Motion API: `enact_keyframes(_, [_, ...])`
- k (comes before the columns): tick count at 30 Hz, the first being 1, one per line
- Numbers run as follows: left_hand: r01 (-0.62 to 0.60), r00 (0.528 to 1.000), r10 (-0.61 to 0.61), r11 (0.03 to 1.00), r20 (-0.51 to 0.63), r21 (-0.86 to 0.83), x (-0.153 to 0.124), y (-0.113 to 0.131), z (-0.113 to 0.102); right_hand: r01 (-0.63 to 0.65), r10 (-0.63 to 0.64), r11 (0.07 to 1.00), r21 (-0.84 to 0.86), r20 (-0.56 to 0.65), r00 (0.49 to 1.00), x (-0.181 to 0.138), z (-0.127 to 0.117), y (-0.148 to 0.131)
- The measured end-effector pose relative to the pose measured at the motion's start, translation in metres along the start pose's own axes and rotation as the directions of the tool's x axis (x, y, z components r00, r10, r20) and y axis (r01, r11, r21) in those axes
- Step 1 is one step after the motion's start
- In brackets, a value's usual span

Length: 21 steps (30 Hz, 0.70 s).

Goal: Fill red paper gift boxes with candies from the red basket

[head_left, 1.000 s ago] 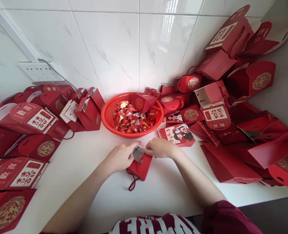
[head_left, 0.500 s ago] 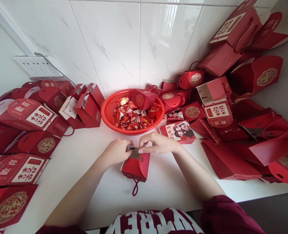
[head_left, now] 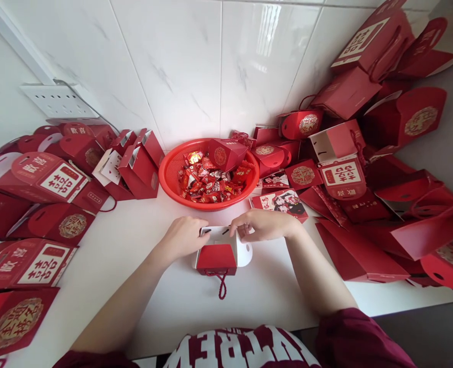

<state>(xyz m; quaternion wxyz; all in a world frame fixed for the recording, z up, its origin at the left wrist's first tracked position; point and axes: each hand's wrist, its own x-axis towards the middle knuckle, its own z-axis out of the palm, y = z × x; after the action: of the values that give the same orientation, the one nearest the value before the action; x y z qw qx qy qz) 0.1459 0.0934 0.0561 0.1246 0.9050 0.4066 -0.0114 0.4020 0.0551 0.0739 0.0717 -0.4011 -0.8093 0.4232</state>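
A small red gift box (head_left: pixel 217 257) with a white inside stands on the white table before me, its top unfolded. A dark red cord loop (head_left: pixel 222 289) hangs from its near side onto the table. My left hand (head_left: pixel 184 236) is closed on the box's far left edge, fingertips by a dark slot. At the far right corner, my right hand (head_left: pixel 263 225) has its fingers bent over the edge. Its thumb is near the white inside of the right flap (head_left: pixel 245 254), which leans outward. Part of the box's far wall is hidden behind my fingers.
Just beyond the box is a red plastic basket (head_left: pixel 165 179) of wrapped candies (head_left: pixel 207 179), with a closed red box (head_left: pixel 226 153) resting in it. A flat printed box (head_left: pixel 282 203) lies nearby. Red boxes (head_left: pixel 46 268) line the left, and more (head_left: pixel 364 250) are piled right against the tiled wall.
The box has turned to face me squarely. Its right flap has swung outward, showing its white inside, and my right hand has shifted right.
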Motion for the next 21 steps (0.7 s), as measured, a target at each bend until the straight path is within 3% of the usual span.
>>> enact_keyframes(3, [-0.105,0.994,0.102,0.991,-0.038,-0.086,0.000,0.003,0.003,-0.056,0.053,0.996,-0.071,-0.041,0.998,0.007,0.004,0.005])
enact_keyframes(5, [-0.194,0.981,0.189,0.944,-0.046,-0.267,0.002,0.006,0.009,-0.064,0.049,0.991,-0.117,-0.130,0.990,0.015,0.009,0.008])
enact_keyframes(9, [-0.283,0.951,0.288,0.676,-0.110,-0.681,0.012,0.010,0.029,-0.008,-0.033,0.990,-0.138,-0.289,0.957,0.030,0.020,0.014])
enact_keyframes(12, [-0.249,0.958,0.245,0.458,-0.148,-0.853,0.016,0.002,0.044,0.026,-0.079,0.991,-0.130,-0.422,0.903,0.030,0.033,0.018])
enact_keyframes(16, [-0.097,0.988,0.141,0.219,-0.067,-0.971,0.004,-0.015,0.058,0.219,-0.200,0.976,-0.015,-0.472,0.858,0.011,0.054,0.012])
enact_keyframes(19, [-0.030,0.996,0.089,0.140,-0.018,-0.990,-0.012,-0.023,0.061,0.340,-0.269,0.937,0.080,-0.459,0.847,-0.005,0.066,0.003])
enact_keyframes(21, [-0.024,0.996,0.090,0.162,-0.009,-0.986,-0.019,-0.023,0.057,0.393,-0.295,0.911,0.128,-0.464,0.835,-0.009,0.073,-0.003])
